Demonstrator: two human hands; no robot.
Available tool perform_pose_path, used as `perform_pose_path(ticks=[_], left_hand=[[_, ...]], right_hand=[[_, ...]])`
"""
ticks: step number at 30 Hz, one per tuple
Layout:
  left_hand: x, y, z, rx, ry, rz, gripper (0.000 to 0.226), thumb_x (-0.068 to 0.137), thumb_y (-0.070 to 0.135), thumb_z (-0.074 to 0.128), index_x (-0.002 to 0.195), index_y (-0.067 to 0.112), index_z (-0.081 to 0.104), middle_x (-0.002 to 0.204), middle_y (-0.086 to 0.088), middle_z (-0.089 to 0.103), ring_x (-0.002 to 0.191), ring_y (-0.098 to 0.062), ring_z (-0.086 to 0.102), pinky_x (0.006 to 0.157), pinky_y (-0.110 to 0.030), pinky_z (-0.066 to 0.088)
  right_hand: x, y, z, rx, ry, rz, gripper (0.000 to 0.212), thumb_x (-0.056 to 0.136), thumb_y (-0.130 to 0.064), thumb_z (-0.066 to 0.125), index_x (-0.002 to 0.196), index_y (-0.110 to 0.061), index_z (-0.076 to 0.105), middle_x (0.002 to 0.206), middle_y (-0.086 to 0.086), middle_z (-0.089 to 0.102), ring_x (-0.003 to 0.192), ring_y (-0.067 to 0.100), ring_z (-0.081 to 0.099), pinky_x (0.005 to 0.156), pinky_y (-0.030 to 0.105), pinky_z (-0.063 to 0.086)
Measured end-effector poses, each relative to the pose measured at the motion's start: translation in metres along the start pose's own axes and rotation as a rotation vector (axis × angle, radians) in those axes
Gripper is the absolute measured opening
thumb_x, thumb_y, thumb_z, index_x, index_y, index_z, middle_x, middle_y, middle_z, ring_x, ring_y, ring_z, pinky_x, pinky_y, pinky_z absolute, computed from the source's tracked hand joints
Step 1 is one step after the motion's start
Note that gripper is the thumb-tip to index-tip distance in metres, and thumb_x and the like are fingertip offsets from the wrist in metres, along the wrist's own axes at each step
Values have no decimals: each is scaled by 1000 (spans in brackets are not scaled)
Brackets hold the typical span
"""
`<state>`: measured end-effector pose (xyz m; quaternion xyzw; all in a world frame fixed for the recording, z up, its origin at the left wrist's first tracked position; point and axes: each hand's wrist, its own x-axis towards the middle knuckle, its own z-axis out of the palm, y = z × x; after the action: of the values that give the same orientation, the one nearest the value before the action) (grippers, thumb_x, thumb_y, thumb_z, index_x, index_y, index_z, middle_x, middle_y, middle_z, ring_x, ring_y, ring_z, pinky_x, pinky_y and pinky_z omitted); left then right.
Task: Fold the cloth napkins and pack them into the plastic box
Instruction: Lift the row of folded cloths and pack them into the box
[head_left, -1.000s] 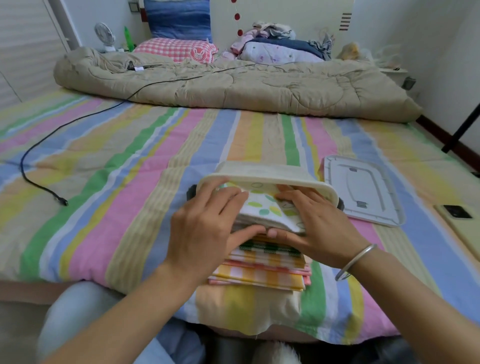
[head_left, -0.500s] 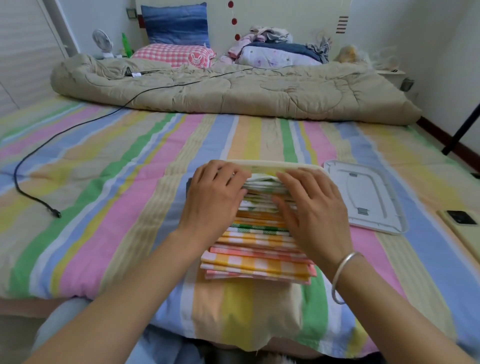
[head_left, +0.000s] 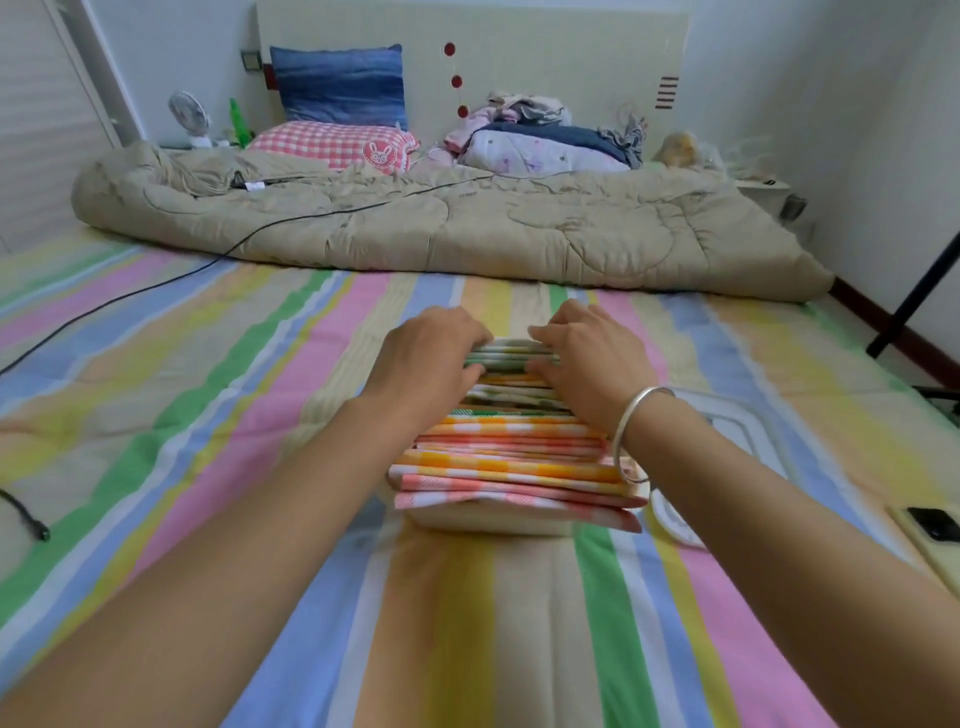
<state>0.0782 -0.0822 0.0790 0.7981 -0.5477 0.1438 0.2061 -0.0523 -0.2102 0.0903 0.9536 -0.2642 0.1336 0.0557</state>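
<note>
From my seat the striped bed (head_left: 218, 415) fills the view, with a rolled beige quilt (head_left: 467, 228) across its far end. In the middle of the bed sits the stack of folded napkins (head_left: 514, 457). It is packed into the plastic box (head_left: 483, 521), of which I see only the near wall, under the pink checked layer. The lid (head_left: 748, 431) lies just beside it, partly behind the right forearm. I judge the napkins light, soft and springy, likely to fan out or slide apart if released. The place to take them is on both sides at once, squeezing the pile together. My left hand (head_left: 431, 353) and right hand (head_left: 587, 358) do just that at the far end, fingers curled over the green-patterned napkins, thumbs pressed in, neither spread wide.
</note>
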Motion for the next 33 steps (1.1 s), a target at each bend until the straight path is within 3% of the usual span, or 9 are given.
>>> perform_pose_path(ticks=[4, 9, 12, 14, 20, 26, 28, 30, 33], left_hand=[[22, -9, 6, 9, -126, -79, 51, 92, 29, 70, 140, 20, 55, 134, -3, 61, 123, -27, 55, 98, -41, 47], [49, -12, 7, 87, -192, -83, 16, 93, 23, 67, 108, 23, 73, 111, -2, 70, 104, -26, 62, 85, -36, 51], [59, -13, 16, 128, -249, -64, 12, 91, 18, 67, 96, 25, 76, 101, -1, 72, 95, -24, 64, 74, -30, 46], [65, -13, 26, 143, -298, -47, 13, 90, 17, 68, 92, 25, 77, 98, 0, 73, 92, -24, 64, 69, -28, 41], [89, -21, 39, 104, -428, -77, 11, 86, 17, 72, 81, 27, 75, 92, 4, 73, 90, -22, 65, 65, -26, 40], [80, -27, 50, 112, -408, -105, 10, 89, 19, 70, 89, 26, 77, 94, 6, 74, 93, -20, 65, 66, -26, 39], [76, -34, 50, 24, -432, -150, 9, 90, 26, 70, 94, 28, 78, 99, 10, 74, 96, -15, 64, 70, -26, 43], [70, -44, 44, -188, -444, -209, 14, 95, 31, 66, 101, 28, 78, 109, 12, 72, 104, -11, 62, 86, -30, 50], [44, -50, 25, -576, -104, -402, 25, 102, 25, 53, 122, 23, 68, 123, 11, 61, 117, -7, 53, 101, -25, 39]], right_hand=[[21, 8, -7, -40, -64, -68, 33, 95, -35, 57, 127, -30, 60, 123, -1, 60, 118, 22, 48, 87, 33, 41], [51, 13, -13, -69, -175, -84, 21, 93, -30, 62, 112, -31, 70, 112, 1, 66, 104, 24, 59, 80, 31, 47], [61, 20, 3, -61, -207, -100, 16, 92, -34, 63, 105, -34, 72, 110, 1, 67, 99, 25, 62, 76, 29, 45], [64, 25, 20, -54, -241, -90, 16, 94, -37, 60, 103, -35, 72, 111, 1, 67, 100, 26, 62, 74, 27, 40], [87, 38, 45, 17, -292, -43, 15, 87, -45, 66, 96, -37, 74, 105, -1, 69, 97, 25, 64, 79, 29, 48], [87, 38, 51, 90, -309, -26, 10, 86, -42, 67, 94, -41, 73, 104, -8, 69, 97, 18, 64, 78, 27, 49], [80, 43, 50, 197, -333, -18, 15, 89, -39, 66, 101, -39, 74, 104, -8, 70, 98, 16, 63, 75, 25, 45], [73, 50, 51, 301, -332, -28, 20, 92, -38, 62, 107, -34, 74, 107, -5, 69, 105, 17, 59, 79, 26, 43], [56, 59, 47, 562, -391, 55, 34, 96, -49, 51, 117, -28, 68, 120, -9, 62, 118, 14, 54, 98, 32, 42]])
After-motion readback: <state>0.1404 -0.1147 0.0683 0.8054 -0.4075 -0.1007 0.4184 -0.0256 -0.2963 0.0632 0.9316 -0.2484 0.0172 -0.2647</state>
